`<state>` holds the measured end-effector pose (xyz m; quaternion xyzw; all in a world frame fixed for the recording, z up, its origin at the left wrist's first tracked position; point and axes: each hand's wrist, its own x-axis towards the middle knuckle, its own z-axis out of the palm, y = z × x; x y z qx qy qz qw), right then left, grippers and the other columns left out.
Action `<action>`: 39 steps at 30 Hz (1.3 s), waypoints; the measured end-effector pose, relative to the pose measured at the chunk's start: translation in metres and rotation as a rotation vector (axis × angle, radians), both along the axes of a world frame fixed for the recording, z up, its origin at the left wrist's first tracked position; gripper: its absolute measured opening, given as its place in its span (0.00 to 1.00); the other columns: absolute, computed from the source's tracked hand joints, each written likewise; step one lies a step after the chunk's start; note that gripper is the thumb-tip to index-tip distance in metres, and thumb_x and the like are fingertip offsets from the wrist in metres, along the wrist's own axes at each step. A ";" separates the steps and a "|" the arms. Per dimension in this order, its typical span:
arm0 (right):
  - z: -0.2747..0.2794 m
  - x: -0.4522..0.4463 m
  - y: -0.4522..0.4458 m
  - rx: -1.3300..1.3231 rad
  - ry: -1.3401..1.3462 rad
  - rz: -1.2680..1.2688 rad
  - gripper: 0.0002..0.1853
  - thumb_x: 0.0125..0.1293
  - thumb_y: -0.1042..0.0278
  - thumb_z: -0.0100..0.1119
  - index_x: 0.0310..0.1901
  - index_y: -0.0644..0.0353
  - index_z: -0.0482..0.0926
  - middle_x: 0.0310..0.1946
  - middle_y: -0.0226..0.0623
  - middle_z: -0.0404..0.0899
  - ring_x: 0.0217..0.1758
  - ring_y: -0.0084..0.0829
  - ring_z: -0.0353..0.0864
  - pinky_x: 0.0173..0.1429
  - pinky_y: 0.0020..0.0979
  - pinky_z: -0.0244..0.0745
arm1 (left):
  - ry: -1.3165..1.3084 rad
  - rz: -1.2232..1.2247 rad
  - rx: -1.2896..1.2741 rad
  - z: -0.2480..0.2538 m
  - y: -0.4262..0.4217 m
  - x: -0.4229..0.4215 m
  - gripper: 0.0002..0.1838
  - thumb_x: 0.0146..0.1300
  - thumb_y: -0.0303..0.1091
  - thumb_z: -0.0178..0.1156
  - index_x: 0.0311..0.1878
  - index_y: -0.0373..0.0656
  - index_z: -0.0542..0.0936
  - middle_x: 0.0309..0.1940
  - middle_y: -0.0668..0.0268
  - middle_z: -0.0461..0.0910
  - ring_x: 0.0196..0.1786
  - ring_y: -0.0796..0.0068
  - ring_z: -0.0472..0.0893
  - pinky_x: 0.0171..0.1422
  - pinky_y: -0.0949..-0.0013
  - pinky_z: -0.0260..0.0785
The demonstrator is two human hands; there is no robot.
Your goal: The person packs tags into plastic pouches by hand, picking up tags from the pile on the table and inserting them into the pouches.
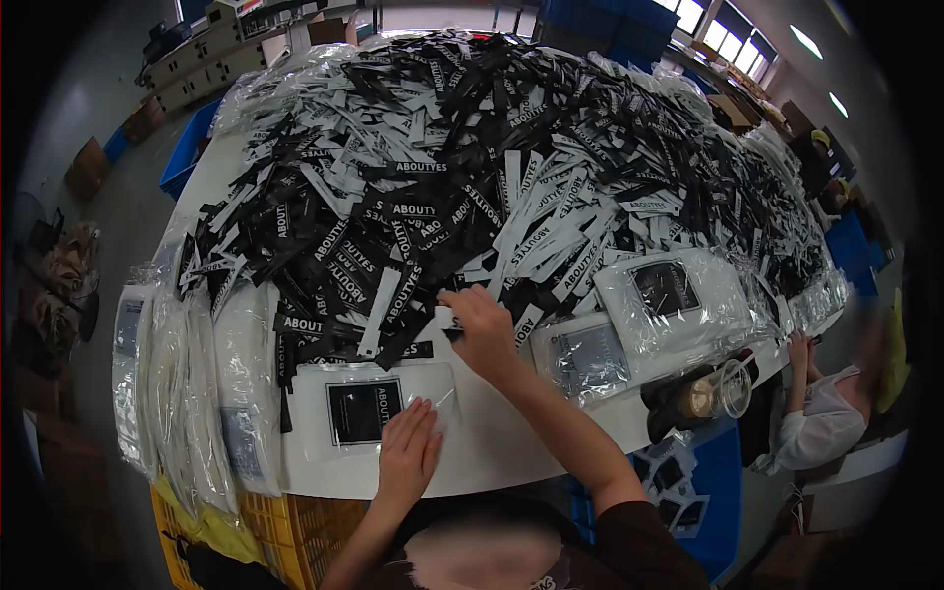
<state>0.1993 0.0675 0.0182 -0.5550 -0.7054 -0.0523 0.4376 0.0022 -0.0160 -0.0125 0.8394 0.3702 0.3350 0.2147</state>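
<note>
Pressing left hand (408,447), fingers together, on a bag (356,415) at seven o'clock, one black tag (387,396) already showing, pinching maybe another tag (445,319) in right hand (482,332), with a big pile of tags (472,167) likely unused at twelve.

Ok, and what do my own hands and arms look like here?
Your left hand and right hand are bare, with no gloves or watch showing. A short, dark brown sleeve covers your upper right arm, leaving the forearm bare. No left sleeve can be made out.
</note>
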 end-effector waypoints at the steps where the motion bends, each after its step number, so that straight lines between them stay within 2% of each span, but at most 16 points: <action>1: 0.011 0.000 -0.004 0.090 0.107 0.014 0.12 0.49 0.79 0.61 0.38 0.64 0.77 0.28 0.34 0.77 0.34 0.37 0.73 0.33 0.31 0.71 | -0.010 0.012 -0.009 -0.001 -0.003 -0.001 0.15 0.57 0.25 0.58 0.48 0.34 0.77 0.52 0.55 0.76 0.59 0.57 0.73 0.64 0.57 0.62; 3: 0.035 0.002 -0.023 0.184 0.303 -0.029 0.03 0.61 0.75 0.58 0.34 0.66 0.78 0.26 0.35 0.79 0.33 0.32 0.72 0.34 0.30 0.69 | -0.033 0.031 0.006 -0.007 -0.005 -0.002 0.16 0.55 0.24 0.58 0.48 0.33 0.77 0.52 0.55 0.76 0.59 0.57 0.73 0.64 0.57 0.62; 6: 0.036 0.009 -0.061 0.121 0.651 0.122 0.05 0.67 0.76 0.51 0.36 0.66 0.76 0.24 0.32 0.78 0.32 0.26 0.74 0.34 0.26 0.70 | -0.045 0.047 0.013 0.002 -0.006 0.001 0.19 0.50 0.22 0.60 0.49 0.33 0.76 0.51 0.54 0.77 0.57 0.55 0.74 0.65 0.56 0.62; 8: 0.021 -0.003 -0.093 0.039 0.897 0.166 0.07 0.69 0.73 0.49 0.36 0.67 0.75 0.23 0.35 0.76 0.31 0.22 0.74 0.32 0.22 0.72 | -0.029 0.051 -0.001 0.004 -0.007 0.001 0.21 0.47 0.21 0.60 0.49 0.33 0.76 0.51 0.53 0.77 0.56 0.54 0.75 0.65 0.56 0.63; 11: -0.006 -0.015 -0.138 -0.322 0.922 0.043 0.05 0.67 0.75 0.50 0.39 0.67 0.74 0.21 0.34 0.74 0.27 0.20 0.73 0.29 0.21 0.70 | -0.076 0.061 0.005 -0.002 -0.005 -0.004 0.22 0.46 0.20 0.59 0.49 0.34 0.76 0.49 0.52 0.78 0.53 0.52 0.77 0.61 0.56 0.66; 13: -0.012 -0.019 -0.148 -0.550 1.172 0.003 0.05 0.66 0.76 0.51 0.40 0.67 0.74 0.19 0.32 0.72 0.21 0.18 0.71 0.26 0.21 0.67 | -0.139 0.125 -0.062 0.005 -0.005 -0.006 0.22 0.47 0.19 0.57 0.50 0.34 0.76 0.49 0.52 0.78 0.52 0.51 0.77 0.57 0.58 0.69; 14: -0.009 -0.022 -0.154 -0.385 1.186 0.039 0.05 0.66 0.75 0.52 0.40 0.67 0.74 0.17 0.30 0.71 0.17 0.18 0.69 0.23 0.21 0.64 | -0.160 0.135 -0.038 0.010 -0.007 -0.008 0.22 0.48 0.17 0.55 0.50 0.33 0.76 0.48 0.52 0.78 0.49 0.51 0.78 0.54 0.59 0.70; 17: -0.028 -0.020 -0.157 -0.188 1.048 0.046 0.06 0.67 0.73 0.52 0.39 0.67 0.74 0.18 0.31 0.72 0.17 0.18 0.68 0.22 0.21 0.64 | -0.202 0.099 0.019 0.036 -0.018 -0.006 0.22 0.49 0.16 0.53 0.51 0.33 0.75 0.47 0.52 0.78 0.47 0.52 0.78 0.52 0.61 0.71; 18: -0.026 -0.021 -0.158 -0.409 0.881 -0.075 0.08 0.68 0.70 0.51 0.36 0.66 0.75 0.19 0.32 0.74 0.19 0.18 0.69 0.24 0.21 0.65 | -0.200 0.093 0.023 0.036 -0.020 -0.003 0.22 0.49 0.16 0.53 0.51 0.33 0.75 0.47 0.52 0.78 0.47 0.52 0.78 0.52 0.61 0.71; 22: -0.035 -0.028 -0.158 -0.143 1.090 -0.050 0.07 0.67 0.71 0.54 0.33 0.65 0.77 0.17 0.28 0.73 0.20 0.15 0.68 0.24 0.20 0.63 | -0.162 0.036 -0.053 0.033 -0.026 0.009 0.22 0.49 0.15 0.53 0.52 0.34 0.75 0.46 0.53 0.78 0.45 0.52 0.77 0.50 0.61 0.71; 28: -0.034 -0.026 -0.155 -0.390 0.952 -0.138 0.11 0.67 0.67 0.55 0.31 0.66 0.76 0.17 0.30 0.71 0.21 0.15 0.66 0.25 0.22 0.62 | -0.184 -0.012 -0.200 0.032 -0.035 0.013 0.26 0.44 0.18 0.59 0.53 0.35 0.74 0.47 0.55 0.77 0.45 0.52 0.76 0.50 0.60 0.70; 31: -0.013 -0.025 -0.151 -0.545 0.843 0.051 0.12 0.65 0.66 0.57 0.30 0.67 0.76 0.17 0.34 0.71 0.21 0.17 0.64 0.26 0.24 0.62 | -0.143 -0.103 -0.108 0.033 -0.034 0.014 0.30 0.42 0.19 0.61 0.54 0.36 0.73 0.51 0.55 0.74 0.48 0.52 0.75 0.52 0.60 0.70; 33: 0.004 -0.022 -0.145 -0.811 0.824 0.147 0.12 0.65 0.67 0.57 0.26 0.66 0.76 0.17 0.29 0.73 0.24 0.16 0.68 0.28 0.24 0.64 | -0.076 -0.181 -0.165 0.035 -0.032 0.009 0.32 0.42 0.22 0.64 0.56 0.35 0.71 0.54 0.56 0.72 0.50 0.51 0.74 0.55 0.59 0.68; 35: 0.009 -0.018 -0.149 -0.823 0.809 0.200 0.11 0.64 0.67 0.58 0.27 0.65 0.76 0.18 0.29 0.73 0.23 0.18 0.69 0.29 0.25 0.66 | -0.056 -0.233 -0.215 0.041 -0.029 0.000 0.32 0.45 0.26 0.67 0.57 0.34 0.70 0.57 0.54 0.71 0.53 0.55 0.74 0.55 0.60 0.70; 37: 0.009 -0.020 -0.150 -0.840 0.796 0.250 0.10 0.62 0.67 0.59 0.28 0.65 0.77 0.19 0.30 0.74 0.23 0.20 0.70 0.30 0.27 0.67 | -0.383 -0.149 -0.732 0.044 -0.035 -0.009 0.31 0.50 0.29 0.68 0.57 0.33 0.69 0.57 0.52 0.71 0.50 0.64 0.78 0.50 0.63 0.73; 39: 0.002 -0.033 -0.150 -0.685 0.552 0.470 0.07 0.61 0.69 0.61 0.31 0.65 0.78 0.21 0.32 0.76 0.24 0.25 0.73 0.32 0.28 0.69 | -0.348 0.013 -0.808 0.036 -0.039 -0.008 0.21 0.54 0.28 0.65 0.50 0.31 0.72 0.40 0.56 0.80 0.35 0.77 0.80 0.37 0.74 0.74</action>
